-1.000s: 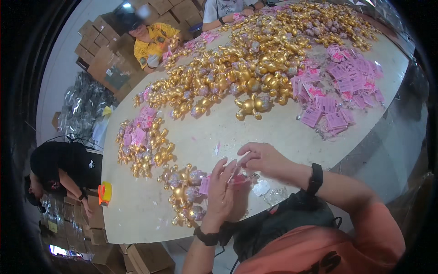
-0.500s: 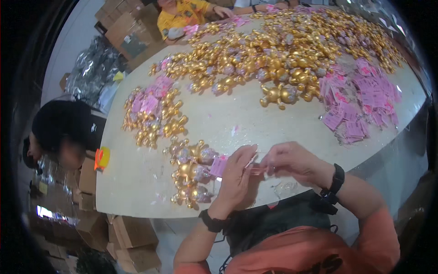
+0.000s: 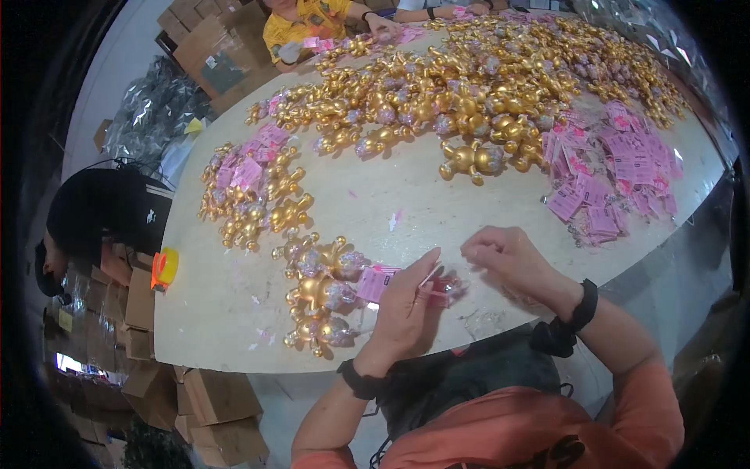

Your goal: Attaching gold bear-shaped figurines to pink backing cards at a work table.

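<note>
My left hand (image 3: 402, 303) is closed on pink printed tags (image 3: 375, 283), low over the near part of the table. Part of the tags juts out on its left side, and a clear, pinkish piece (image 3: 447, 289) shows on its right. How these join is hidden by the fingers. My right hand (image 3: 512, 262) hovers just right of it, apart from the tags, fingers loosely bent with nothing visible in them. Left of my left hand, touching or close to the tags, lies a short column of shiny gold bear figures (image 3: 314, 292) with clear, glittery parts.
A large heap of gold figures (image 3: 469, 105) covers the table's far side. Pink tags (image 3: 617, 168) are piled at right; gold figures with tags (image 3: 250, 184) lie at left. A yellow-orange tape roll (image 3: 165, 268) sits at the left edge. Cartons (image 3: 223, 395) and other people (image 3: 308, 27) surround the table.
My right hand has drawn away from the tags, up and slightly right. My left hand keeps its hold. The person at left has bent or turned.
</note>
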`<state>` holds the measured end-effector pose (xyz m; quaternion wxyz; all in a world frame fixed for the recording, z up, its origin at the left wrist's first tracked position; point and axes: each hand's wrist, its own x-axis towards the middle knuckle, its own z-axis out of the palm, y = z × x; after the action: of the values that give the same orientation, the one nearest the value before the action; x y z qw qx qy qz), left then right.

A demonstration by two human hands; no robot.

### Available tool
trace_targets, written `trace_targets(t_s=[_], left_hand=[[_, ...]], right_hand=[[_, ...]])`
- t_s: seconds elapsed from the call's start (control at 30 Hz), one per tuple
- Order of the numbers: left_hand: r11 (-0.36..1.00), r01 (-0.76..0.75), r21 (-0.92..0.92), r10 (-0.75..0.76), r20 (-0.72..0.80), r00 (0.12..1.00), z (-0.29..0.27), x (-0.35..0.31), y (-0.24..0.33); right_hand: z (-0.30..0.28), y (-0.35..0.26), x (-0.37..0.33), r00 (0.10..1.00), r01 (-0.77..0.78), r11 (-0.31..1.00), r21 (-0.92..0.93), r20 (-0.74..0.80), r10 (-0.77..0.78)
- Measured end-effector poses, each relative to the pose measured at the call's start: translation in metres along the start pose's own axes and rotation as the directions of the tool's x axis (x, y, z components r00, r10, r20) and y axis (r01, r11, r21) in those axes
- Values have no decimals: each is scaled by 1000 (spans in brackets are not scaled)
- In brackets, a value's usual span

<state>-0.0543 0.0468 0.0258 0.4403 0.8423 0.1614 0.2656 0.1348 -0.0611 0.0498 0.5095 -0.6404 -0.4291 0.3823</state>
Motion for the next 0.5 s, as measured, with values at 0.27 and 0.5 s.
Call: trace_targets(t_s=[0.27, 0.5], left_hand=[[993, -99, 68, 100, -17, 995, -1, 10, 5], [999, -42, 35, 43, -26, 999, -4, 5, -1]], right_hand=[[23, -5, 21, 985, -170, 887, 430, 107, 137], [10, -8, 2, 825, -489, 794, 362, 487, 286]])
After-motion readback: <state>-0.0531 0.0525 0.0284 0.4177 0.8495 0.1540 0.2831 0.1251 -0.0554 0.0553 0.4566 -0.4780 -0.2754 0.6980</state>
